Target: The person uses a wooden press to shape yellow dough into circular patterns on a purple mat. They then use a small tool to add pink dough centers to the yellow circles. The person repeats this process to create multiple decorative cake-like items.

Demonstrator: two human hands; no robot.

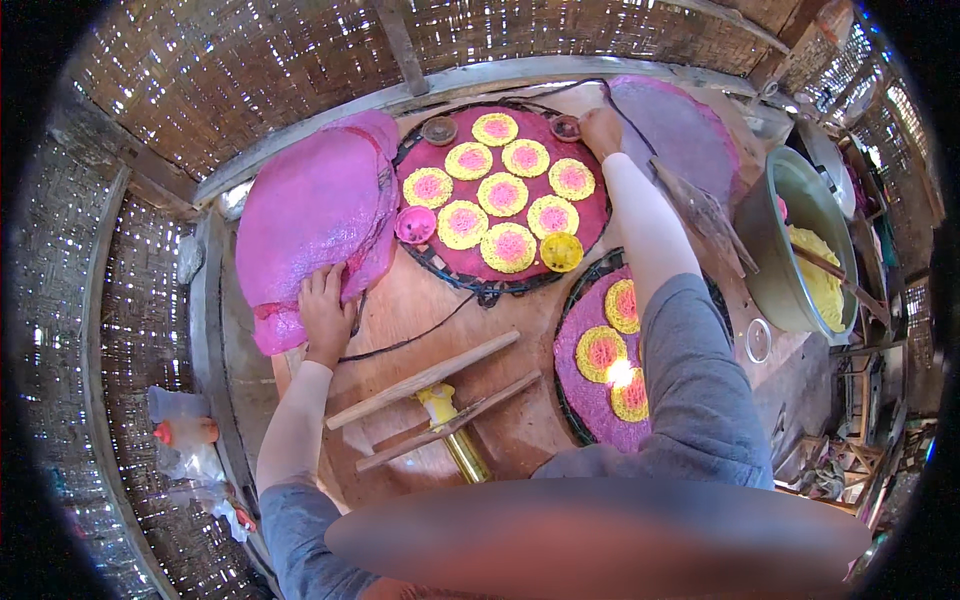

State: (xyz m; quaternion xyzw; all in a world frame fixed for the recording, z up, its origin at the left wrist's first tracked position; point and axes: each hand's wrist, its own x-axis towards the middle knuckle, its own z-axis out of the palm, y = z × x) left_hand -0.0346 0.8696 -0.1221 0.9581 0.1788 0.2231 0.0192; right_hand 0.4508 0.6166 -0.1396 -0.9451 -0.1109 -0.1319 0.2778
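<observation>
My left hand lies with its fingers stretched out on the near edge of a stack of glossy pink sheets. At the far right rim of a round tray, my right hand is closed, its fingertips at a small dark-red round cup; the fingers are partly hidden. A maroon sheet covers this tray, with several yellow rounds with pink centres on it. Around its edge sit a brown cup, a pink cup and a yellow cup.
Wooden bars flank a yellow tube nearby. A second round tray with more rounds lies partly under my right arm. At right stands a green bucket holding yellow dough. A purple sheet lies behind. Woven walls surround the table.
</observation>
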